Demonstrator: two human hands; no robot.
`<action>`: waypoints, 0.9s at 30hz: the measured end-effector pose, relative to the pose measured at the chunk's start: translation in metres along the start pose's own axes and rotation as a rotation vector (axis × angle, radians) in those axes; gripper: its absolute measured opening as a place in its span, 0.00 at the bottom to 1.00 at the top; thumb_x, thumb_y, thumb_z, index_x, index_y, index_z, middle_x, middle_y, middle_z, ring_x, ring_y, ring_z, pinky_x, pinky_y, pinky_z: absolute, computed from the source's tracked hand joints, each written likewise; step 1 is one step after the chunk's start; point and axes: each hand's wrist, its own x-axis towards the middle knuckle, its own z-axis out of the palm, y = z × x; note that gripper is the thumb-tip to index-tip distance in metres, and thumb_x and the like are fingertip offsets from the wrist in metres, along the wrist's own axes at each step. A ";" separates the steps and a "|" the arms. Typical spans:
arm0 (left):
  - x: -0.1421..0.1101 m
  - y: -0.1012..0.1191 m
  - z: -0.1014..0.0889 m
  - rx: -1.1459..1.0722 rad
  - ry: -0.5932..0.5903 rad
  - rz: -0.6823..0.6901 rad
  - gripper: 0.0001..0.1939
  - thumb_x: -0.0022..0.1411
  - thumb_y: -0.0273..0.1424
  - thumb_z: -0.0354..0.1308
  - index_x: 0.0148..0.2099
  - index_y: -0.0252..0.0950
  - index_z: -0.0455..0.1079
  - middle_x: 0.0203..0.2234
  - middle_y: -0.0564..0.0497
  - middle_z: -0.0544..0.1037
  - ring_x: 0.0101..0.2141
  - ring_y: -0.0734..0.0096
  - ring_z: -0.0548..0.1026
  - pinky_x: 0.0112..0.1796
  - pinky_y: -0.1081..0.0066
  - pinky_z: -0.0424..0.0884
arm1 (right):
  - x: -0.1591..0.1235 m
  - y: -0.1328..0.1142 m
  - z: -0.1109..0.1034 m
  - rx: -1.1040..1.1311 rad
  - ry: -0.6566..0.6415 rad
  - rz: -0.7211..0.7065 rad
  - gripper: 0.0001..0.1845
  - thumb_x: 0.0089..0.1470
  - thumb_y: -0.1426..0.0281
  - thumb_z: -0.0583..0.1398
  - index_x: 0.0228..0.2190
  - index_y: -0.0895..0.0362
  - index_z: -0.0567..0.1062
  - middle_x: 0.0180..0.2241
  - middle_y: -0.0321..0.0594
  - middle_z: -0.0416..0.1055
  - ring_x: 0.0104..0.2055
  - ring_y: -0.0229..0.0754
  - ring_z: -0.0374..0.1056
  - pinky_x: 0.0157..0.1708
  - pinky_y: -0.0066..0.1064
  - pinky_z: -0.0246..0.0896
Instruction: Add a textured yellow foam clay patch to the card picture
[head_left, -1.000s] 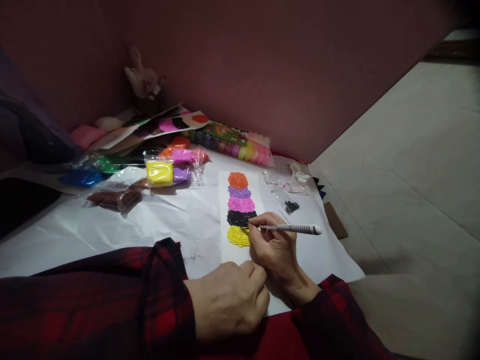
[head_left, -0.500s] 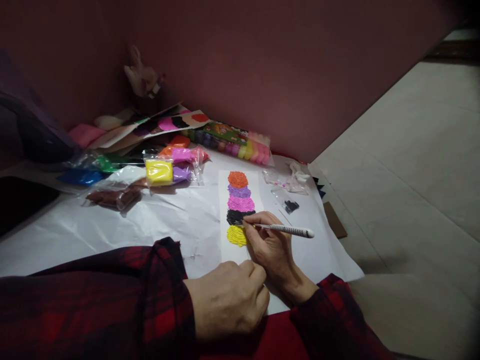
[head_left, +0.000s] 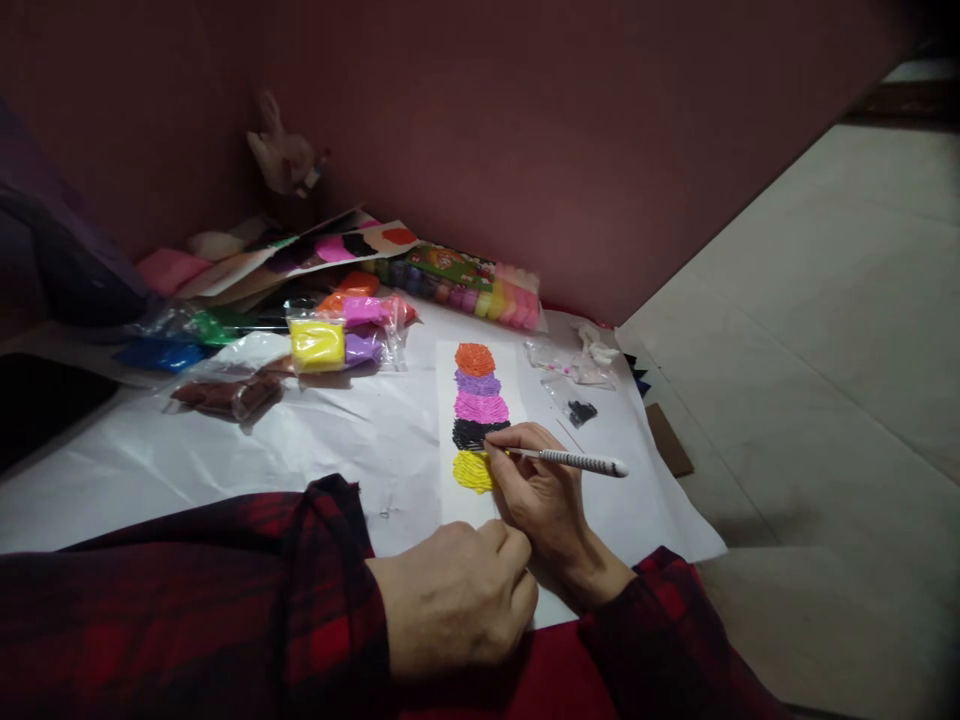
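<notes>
My right hand [head_left: 538, 490] pinches a slim clay modelling tool [head_left: 581, 461] with a thin metal shaft and a white handle patterned in dark zigzags. Its tip lies at the lower edge of the black clay patch [head_left: 471, 433]. That patch belongs to a column on a white card [head_left: 448, 505]: orange [head_left: 475, 359], purple [head_left: 477, 384], pink [head_left: 481, 407], black, then yellow [head_left: 471, 471], all with ridged texture. Curled closed, my left hand [head_left: 457, 605] rests at the card's near end, beside my right wrist. Whatever its fingers may hold is hidden.
Left of the card lie bagged clay in yellow [head_left: 318, 346], brown [head_left: 225, 395] and blue [head_left: 161, 355]. A long clay pack [head_left: 465, 283] sits by the wall. Small bags with black [head_left: 582, 412] and white [head_left: 598, 346] bits lie at right. A dark flat object [head_left: 49, 410] is far left.
My right hand and the tool have shifted slightly left along the boundary of the black and yellow clay, then stayed almost still. My left hand has hardly moved.
</notes>
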 end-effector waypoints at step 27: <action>0.000 0.001 0.000 -0.009 0.020 -0.005 0.07 0.64 0.24 0.47 0.34 0.32 0.64 0.27 0.45 0.68 0.25 0.65 0.66 0.17 0.70 0.62 | 0.000 -0.002 0.001 0.033 -0.016 0.008 0.07 0.54 0.78 0.59 0.33 0.54 0.73 0.29 0.37 0.72 0.34 0.42 0.68 0.35 0.36 0.65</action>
